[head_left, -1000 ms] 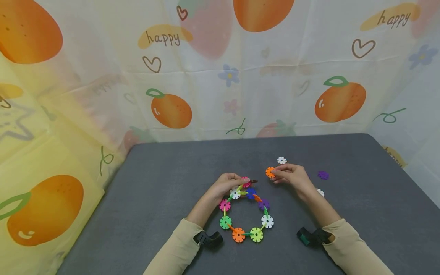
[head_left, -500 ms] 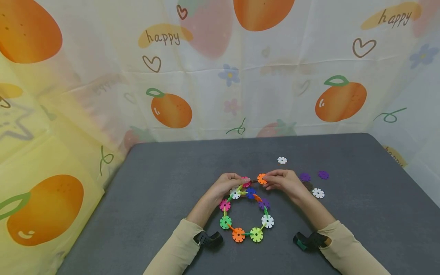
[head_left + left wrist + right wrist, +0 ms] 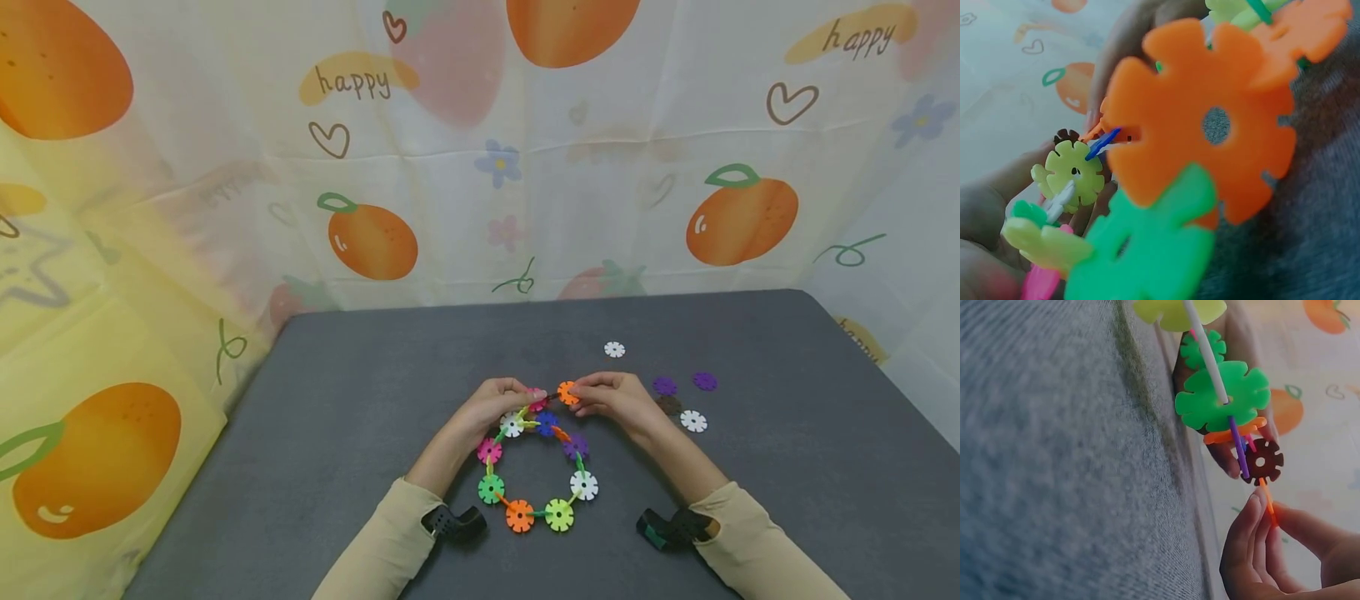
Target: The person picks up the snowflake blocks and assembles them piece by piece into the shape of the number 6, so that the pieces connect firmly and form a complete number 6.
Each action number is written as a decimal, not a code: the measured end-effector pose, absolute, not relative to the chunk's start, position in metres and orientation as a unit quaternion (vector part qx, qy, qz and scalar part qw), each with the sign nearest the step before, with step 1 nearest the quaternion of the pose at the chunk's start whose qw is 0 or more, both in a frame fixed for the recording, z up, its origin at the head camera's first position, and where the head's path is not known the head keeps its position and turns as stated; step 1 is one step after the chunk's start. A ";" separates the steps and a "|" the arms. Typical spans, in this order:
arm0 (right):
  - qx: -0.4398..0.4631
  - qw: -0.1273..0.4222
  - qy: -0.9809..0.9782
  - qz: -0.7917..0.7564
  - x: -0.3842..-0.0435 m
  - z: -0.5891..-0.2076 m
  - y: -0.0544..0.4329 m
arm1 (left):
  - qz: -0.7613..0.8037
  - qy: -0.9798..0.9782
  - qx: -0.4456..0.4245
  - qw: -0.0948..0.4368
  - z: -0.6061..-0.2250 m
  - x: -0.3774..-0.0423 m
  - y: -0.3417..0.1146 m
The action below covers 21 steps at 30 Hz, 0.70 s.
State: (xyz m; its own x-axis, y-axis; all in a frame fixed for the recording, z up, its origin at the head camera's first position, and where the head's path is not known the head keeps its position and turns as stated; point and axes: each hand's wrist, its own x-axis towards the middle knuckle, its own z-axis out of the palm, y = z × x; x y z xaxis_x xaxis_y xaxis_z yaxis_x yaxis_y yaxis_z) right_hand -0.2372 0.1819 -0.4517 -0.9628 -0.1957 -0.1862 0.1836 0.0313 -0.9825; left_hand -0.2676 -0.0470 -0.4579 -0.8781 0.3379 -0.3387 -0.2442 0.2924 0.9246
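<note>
A ring of interlocking snowflake discs, with a lime disc (image 3: 559, 515) at its near side, lies on the grey table. At the ring's far end my left hand (image 3: 487, 408) pinches a pink disc (image 3: 537, 400). A brown disc (image 3: 1261, 461) juts from there toward the right. My right hand (image 3: 618, 402) pinches an orange disc (image 3: 567, 393) between thumb and fingertips. That orange disc stands edge-on against the brown one in the right wrist view, their rims meeting. In the left wrist view another orange disc (image 3: 1247, 125) and a green disc (image 3: 1147, 250) block much of the hands.
Loose discs lie beyond and right of the right hand: a white one (image 3: 615, 349), a purple one (image 3: 665, 386), another purple one (image 3: 705, 381), a brown one (image 3: 669, 406) and a nearer white one (image 3: 693, 421). A fruit-print curtain (image 3: 450, 192) hangs behind the table.
My right hand has moved left and slightly nearer, bringing the orange disc up to the brown one. The left hand has kept its pinch on the pink disc and barely moved.
</note>
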 end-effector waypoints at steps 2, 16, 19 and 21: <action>-0.001 0.136 0.704 -0.697 -0.237 -0.452 0.181 | 0.592 0.765 0.042 0.252 -0.459 -0.269 -0.048; 0.007 0.126 0.697 -0.706 -0.233 -0.455 0.174 | 0.592 0.749 0.099 0.279 -0.460 -0.270 -0.047; 0.004 0.117 0.706 -0.699 -0.232 -0.455 0.172 | 0.603 0.741 0.111 0.275 -0.460 -0.269 -0.045; 0.006 0.105 0.708 -0.698 -0.232 -0.455 0.171 | 0.606 0.739 0.112 0.272 -0.460 -0.269 -0.045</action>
